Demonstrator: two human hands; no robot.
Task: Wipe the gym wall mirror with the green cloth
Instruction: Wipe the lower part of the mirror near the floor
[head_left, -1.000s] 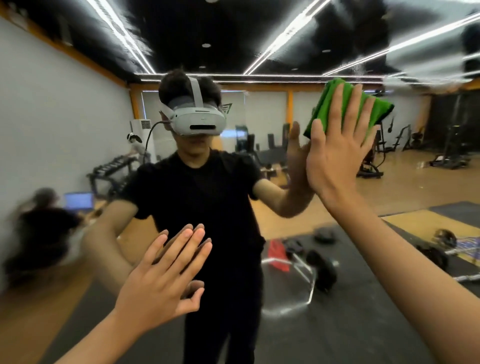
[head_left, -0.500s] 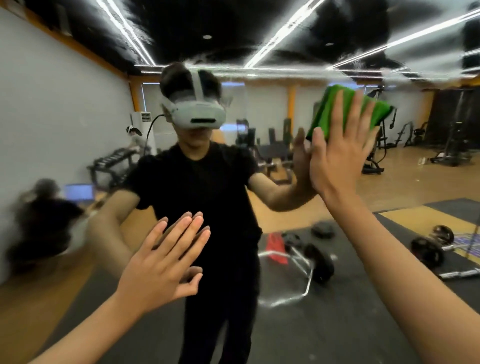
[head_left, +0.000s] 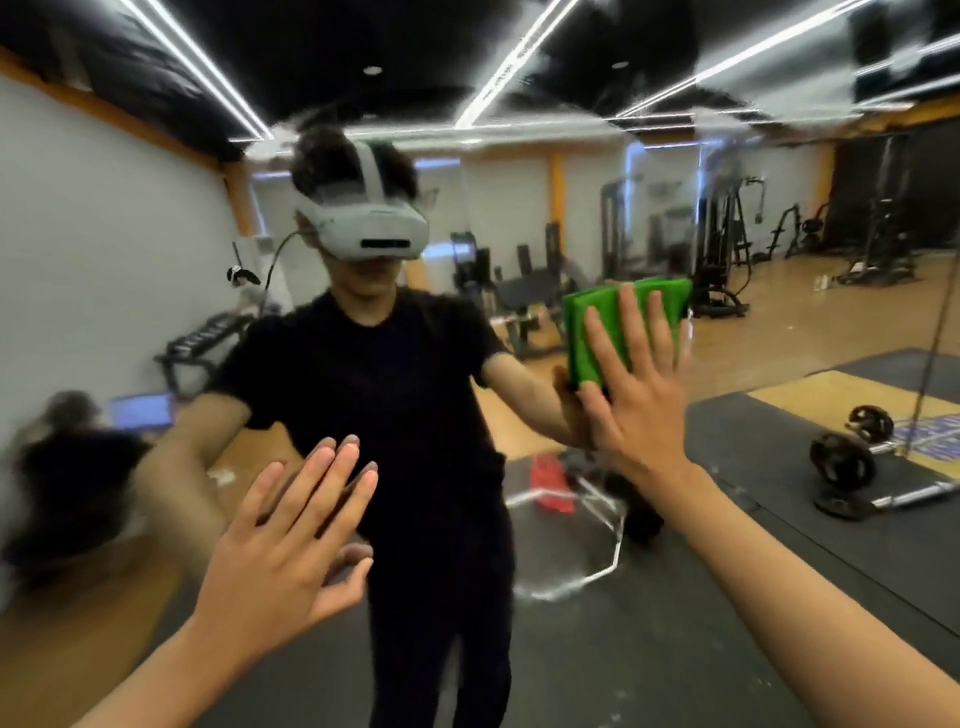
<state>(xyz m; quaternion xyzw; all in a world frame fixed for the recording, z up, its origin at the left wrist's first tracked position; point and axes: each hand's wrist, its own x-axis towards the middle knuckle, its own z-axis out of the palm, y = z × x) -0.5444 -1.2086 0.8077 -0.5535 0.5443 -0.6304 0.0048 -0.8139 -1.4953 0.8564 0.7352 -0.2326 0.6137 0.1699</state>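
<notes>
1. Pressing the folded green cloth (head_left: 618, 327) flat against the gym wall mirror (head_left: 779, 322), the right hand (head_left: 641, 400) holds it with spread, extended fingers (head_left: 608, 348); the fingers are not curled round the cloth, only pinning it to the glass.
2. The left hand (head_left: 280, 551) rests open on the mirror, below and to the left of the cloth, fingers straight and holding nothing, apparently as a brace.
3. Risk, as I judge it: because the cloth is only pinned by pressure, easing off mid-stroke could let it slide out or unfold and drop to the floor. The bare left palm may also leave smears on the glass.
4. Motion blur suggests a fast sweep; uneven pressure could leave streaks or missed patches.
5. A vertical mirror seam (head_left: 935, 343) runs well to the right of the cloth; a folded edge could catch there.
6. Open room: glass lies free above, below and to the right of the cloth, up to that seam. To the left, the bracing hand limits a low sweep.
</notes>
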